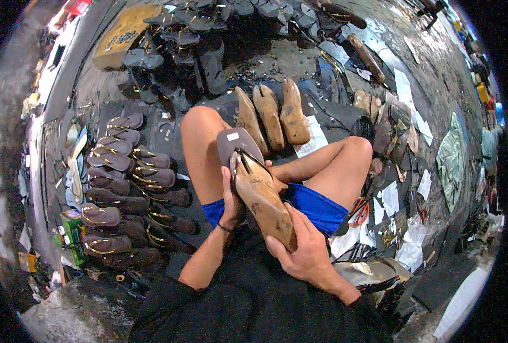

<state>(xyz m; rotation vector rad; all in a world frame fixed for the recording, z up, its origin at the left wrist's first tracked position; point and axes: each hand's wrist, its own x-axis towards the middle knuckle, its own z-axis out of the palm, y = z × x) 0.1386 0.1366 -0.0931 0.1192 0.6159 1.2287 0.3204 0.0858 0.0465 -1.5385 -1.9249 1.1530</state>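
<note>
Between my bent legs I hold a worn wooden shoe last (pixel 260 191) together with a brown thong sandal (pixel 232 143). The sandal's dark strap lies over the forked toe end of the last, and its sole end with a small white sticker points away from me. My left hand (pixel 230 197) is closed along the left side of the sandal, its fingers partly hidden beneath. My right hand (pixel 302 246) wraps round the near heel end of the last. Just beyond, three more wooden lasts (pixel 267 114) stand side by side on the ground.
Rows of finished-looking brown sandals (pixel 111 154) with gold-coloured straps lie at the left. A heap of dark sandals (pixel 180 40) sits at the far side beside a yellowish board (pixel 125 37). Orange-handled scissors (pixel 361 212), paper scraps (pixel 390 198) and a green cloth (pixel 451 163) lie at the right.
</note>
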